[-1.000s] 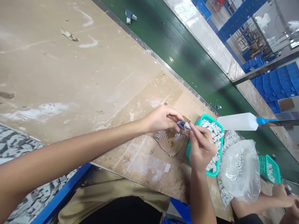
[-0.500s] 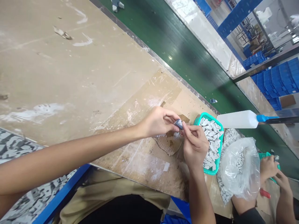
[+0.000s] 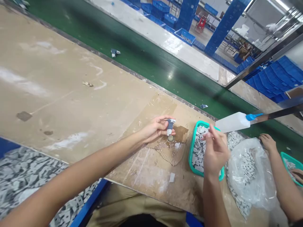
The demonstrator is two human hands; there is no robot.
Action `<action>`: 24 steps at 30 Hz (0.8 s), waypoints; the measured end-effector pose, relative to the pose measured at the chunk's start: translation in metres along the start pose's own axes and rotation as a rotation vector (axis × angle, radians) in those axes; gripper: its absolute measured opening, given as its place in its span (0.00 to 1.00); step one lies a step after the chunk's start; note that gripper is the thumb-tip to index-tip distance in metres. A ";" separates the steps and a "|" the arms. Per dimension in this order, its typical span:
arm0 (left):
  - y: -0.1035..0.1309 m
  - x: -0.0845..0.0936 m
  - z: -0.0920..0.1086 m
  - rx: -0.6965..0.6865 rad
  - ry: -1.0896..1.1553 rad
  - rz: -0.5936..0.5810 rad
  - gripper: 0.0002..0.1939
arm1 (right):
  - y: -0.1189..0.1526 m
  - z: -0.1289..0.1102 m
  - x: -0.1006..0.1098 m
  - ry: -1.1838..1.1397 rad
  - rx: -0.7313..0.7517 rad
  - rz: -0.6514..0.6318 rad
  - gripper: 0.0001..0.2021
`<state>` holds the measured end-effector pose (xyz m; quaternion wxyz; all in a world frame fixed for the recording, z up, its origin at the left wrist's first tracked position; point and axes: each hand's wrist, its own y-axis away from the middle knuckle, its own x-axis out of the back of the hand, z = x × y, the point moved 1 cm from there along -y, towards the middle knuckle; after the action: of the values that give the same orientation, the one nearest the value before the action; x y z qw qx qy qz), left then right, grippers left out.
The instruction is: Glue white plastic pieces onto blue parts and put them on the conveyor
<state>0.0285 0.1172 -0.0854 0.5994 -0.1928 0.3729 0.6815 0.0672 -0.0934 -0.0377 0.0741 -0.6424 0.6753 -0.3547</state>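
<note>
My left hand is closed on a small dark blue-grey and white plastic piece, pinched between thumb and fingers above the bench. Just beneath it, a small round cap-like thing sits on a wet, torn piece of cardboard. To the right, my right hand hangs over a green basket of small grey-white pieces. Its fingers are loosely stretched and slightly smeared, with nothing visible between them.
A white squeeze bottle with a blue nozzle lies behind the basket. Beside it is a clear plastic bag of small pieces, near a co-worker's hand. A green conveyor belt carries a few pieces. A blue bin holds many pieces, lower left.
My right hand has left the piece and moved right, over the basket. The left hand keeps the piece, now turned to show more of it. The head view has shifted.
</note>
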 end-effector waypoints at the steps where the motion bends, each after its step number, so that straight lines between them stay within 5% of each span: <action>1: 0.001 0.000 0.002 0.005 0.034 0.029 0.15 | -0.005 0.001 0.005 -0.017 -0.038 0.045 0.15; 6: 0.004 -0.002 0.014 0.021 0.100 0.116 0.21 | -0.022 0.020 0.021 0.028 -0.227 0.070 0.20; 12: -0.003 -0.003 0.021 -0.069 0.020 0.280 0.18 | -0.021 0.044 0.031 0.346 -0.145 -0.461 0.14; 15: -0.013 0.002 0.025 -0.188 -0.028 0.333 0.13 | -0.013 0.047 0.030 0.418 -0.153 -0.620 0.14; 19: -0.042 0.009 0.039 -0.245 -0.032 0.398 0.15 | -0.004 0.046 0.020 0.489 -0.199 -0.660 0.21; 24: -0.097 0.005 0.071 -0.332 -0.166 0.429 0.30 | -0.003 0.048 0.014 0.446 -0.253 -0.638 0.16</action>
<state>0.1335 0.1740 -0.0698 0.4303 -0.1487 0.2383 0.8579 0.0941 -0.1247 -0.0669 -0.2674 -0.7310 0.4800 -0.4046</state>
